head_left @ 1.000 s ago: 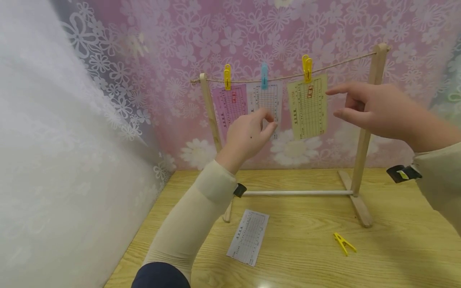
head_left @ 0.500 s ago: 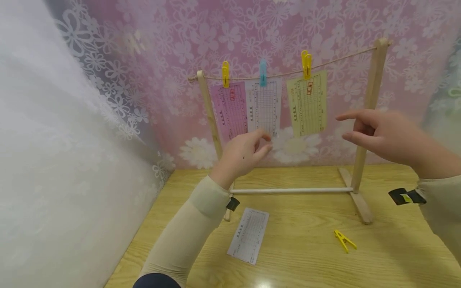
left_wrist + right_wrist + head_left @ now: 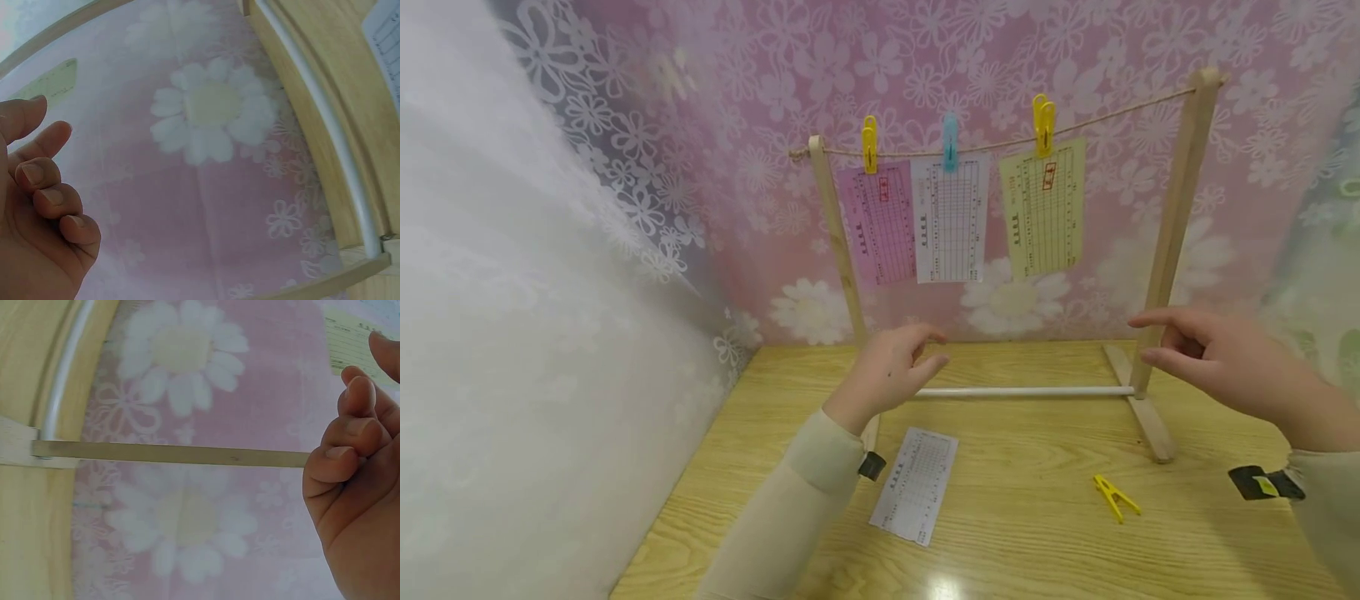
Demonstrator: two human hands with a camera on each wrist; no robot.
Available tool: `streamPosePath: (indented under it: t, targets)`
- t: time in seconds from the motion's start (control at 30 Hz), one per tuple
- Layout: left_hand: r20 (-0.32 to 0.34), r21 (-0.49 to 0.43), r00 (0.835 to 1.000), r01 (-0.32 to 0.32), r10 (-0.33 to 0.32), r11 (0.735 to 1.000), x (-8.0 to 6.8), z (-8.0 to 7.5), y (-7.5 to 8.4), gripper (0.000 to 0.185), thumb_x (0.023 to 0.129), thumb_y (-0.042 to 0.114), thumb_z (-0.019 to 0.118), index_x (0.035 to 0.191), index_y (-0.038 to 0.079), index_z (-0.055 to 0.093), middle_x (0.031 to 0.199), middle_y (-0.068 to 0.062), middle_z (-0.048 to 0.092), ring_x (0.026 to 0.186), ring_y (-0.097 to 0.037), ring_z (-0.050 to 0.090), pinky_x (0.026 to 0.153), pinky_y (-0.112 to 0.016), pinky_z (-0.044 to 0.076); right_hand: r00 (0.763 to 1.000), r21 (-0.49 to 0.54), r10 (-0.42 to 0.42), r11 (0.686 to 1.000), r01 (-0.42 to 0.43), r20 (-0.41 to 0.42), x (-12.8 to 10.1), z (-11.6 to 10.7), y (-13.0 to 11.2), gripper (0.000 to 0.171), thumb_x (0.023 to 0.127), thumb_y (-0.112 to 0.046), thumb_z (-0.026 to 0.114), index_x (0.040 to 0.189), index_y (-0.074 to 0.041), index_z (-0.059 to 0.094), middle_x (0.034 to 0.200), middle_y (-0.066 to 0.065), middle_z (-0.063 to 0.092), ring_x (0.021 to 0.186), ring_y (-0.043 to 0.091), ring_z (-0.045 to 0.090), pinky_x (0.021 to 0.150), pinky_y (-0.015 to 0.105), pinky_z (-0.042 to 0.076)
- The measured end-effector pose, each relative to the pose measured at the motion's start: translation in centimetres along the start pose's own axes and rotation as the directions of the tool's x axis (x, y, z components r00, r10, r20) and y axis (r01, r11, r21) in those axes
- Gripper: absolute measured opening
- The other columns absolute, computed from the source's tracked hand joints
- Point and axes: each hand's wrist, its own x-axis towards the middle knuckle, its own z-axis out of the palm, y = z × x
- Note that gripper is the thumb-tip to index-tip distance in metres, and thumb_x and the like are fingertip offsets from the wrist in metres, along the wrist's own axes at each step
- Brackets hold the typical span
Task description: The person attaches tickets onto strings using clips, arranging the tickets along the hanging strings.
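My left hand point(image 3: 901, 364) hovers empty above the table, fingers loosely curled, just in front of the rack's white bottom rod point(image 3: 1022, 391). In the left wrist view the left hand point(image 3: 39, 187) holds nothing. My right hand point(image 3: 1206, 357) floats empty by the rack's right post point(image 3: 1176, 217), forefinger and thumb pointing left. On the string hang a pink card point(image 3: 880, 225), a white card point(image 3: 950, 218) and a yellow-green card point(image 3: 1043, 208), each under a peg. A loose white card point(image 3: 916, 486) lies below my left hand. A yellow peg point(image 3: 1116, 497) lies on the table toward my right hand.
The wooden rack stands at the back of the table point(image 3: 1037, 550) against a pink flowered backdrop. Its left post point(image 3: 838, 242) and right foot point(image 3: 1146, 417) flank the hands. A white flowered curtain point(image 3: 535, 333) closes the left side.
Both hands have dropped from the height of the hanging cards to just above the table. The left hand has left the white card's lower edge. The cards hang still.
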Motion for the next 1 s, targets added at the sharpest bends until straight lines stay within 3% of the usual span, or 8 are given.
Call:
streamPosePath:
  t: [0.13, 0.3, 0.5, 0.67, 0.83, 1.0]
  targets:
    - [0.023, -0.013, 1.000, 0.014, -0.014, 1.000, -0.8, 0.8, -0.9, 0.032, 0.102, 0.039, 0.061, 0.128, 0.020, 0.065, 0.084, 0.007, 0.059, 0.073, -0.009, 0.052, 0.065, -0.026, 0.046, 1.000, 0.014, 0.006, 1.000, -0.006, 0.010, -1.3, 1.0, 1.1, 0.033, 0.098, -0.023, 0.070, 0.130, -0.016, 0.062, 0.071, -0.009, 0.053, 0.050, 0.010, 0.038, 0.047, 0.027, 0.033]
    - [0.046, -0.039, 0.998, 0.035, -0.033, 0.999, -1.9, 1.9, -2.1, 0.033, 0.101, 0.038, 0.063, 0.129, 0.020, 0.065, 0.067, 0.004, 0.047, 0.058, -0.010, 0.041, 0.052, -0.027, 0.038, 1.000, 0.008, 0.012, 1.000, -0.012, 0.010, -2.7, 2.2, 1.9, 0.032, 0.097, -0.022, 0.071, 0.127, -0.016, 0.063, 0.071, -0.013, 0.052, 0.049, 0.007, 0.037, 0.047, 0.026, 0.032]
    - [0.114, -0.062, 0.990, 0.088, -0.080, 0.994, -3.1, 3.6, -3.6, 0.037, 0.099, 0.035, 0.066, 0.132, 0.018, 0.064, 0.069, 0.005, 0.047, 0.057, -0.008, 0.039, 0.051, -0.025, 0.036, 0.993, 0.037, 0.057, 0.997, -0.061, 0.101, -4.6, 4.2, 2.9, 0.032, 0.098, -0.026, 0.070, 0.128, -0.019, 0.063, 0.073, -0.013, 0.051, 0.050, 0.007, 0.037, 0.047, 0.026, 0.033]
    - [0.201, -0.072, 0.971, 0.148, -0.131, 0.986, -4.0, 4.7, -4.9, 0.041, 0.099, 0.035, 0.067, 0.135, 0.016, 0.062, 0.073, 0.003, 0.050, 0.058, -0.009, 0.041, 0.051, -0.026, 0.037, 0.973, 0.099, 0.112, 0.986, -0.134, 0.204, -5.9, 5.5, 3.5, 0.033, 0.099, -0.029, 0.068, 0.129, -0.015, 0.062, 0.074, -0.009, 0.053, 0.051, 0.008, 0.038, 0.047, 0.027, 0.035]
    - [0.259, -0.045, 0.951, 0.187, -0.169, 0.981, -4.7, 5.6, -6.4, 0.040, 0.099, 0.033, 0.068, 0.135, 0.016, 0.063, 0.076, 0.003, 0.051, 0.061, -0.010, 0.044, 0.055, -0.027, 0.038, 0.963, 0.115, 0.111, 0.983, -0.142, 0.247, -6.8, 6.7, 4.0, 0.030, 0.099, -0.029, 0.067, 0.125, -0.014, 0.064, 0.074, -0.009, 0.052, 0.052, 0.007, 0.039, 0.047, 0.027, 0.035]
    - [0.325, -0.094, 0.924, 0.245, -0.203, 0.965, -5.5, 6.2, -8.1, 0.039, 0.097, 0.028, 0.070, 0.134, 0.015, 0.065, 0.074, 0.002, 0.052, 0.059, -0.011, 0.045, 0.054, -0.028, 0.040, 0.946, 0.166, 0.077, 0.977, -0.135, 0.316, -7.8, 8.1, 4.8, 0.030, 0.101, -0.026, 0.065, 0.126, -0.009, 0.063, 0.075, -0.011, 0.052, 0.055, 0.006, 0.042, 0.050, 0.027, 0.036]
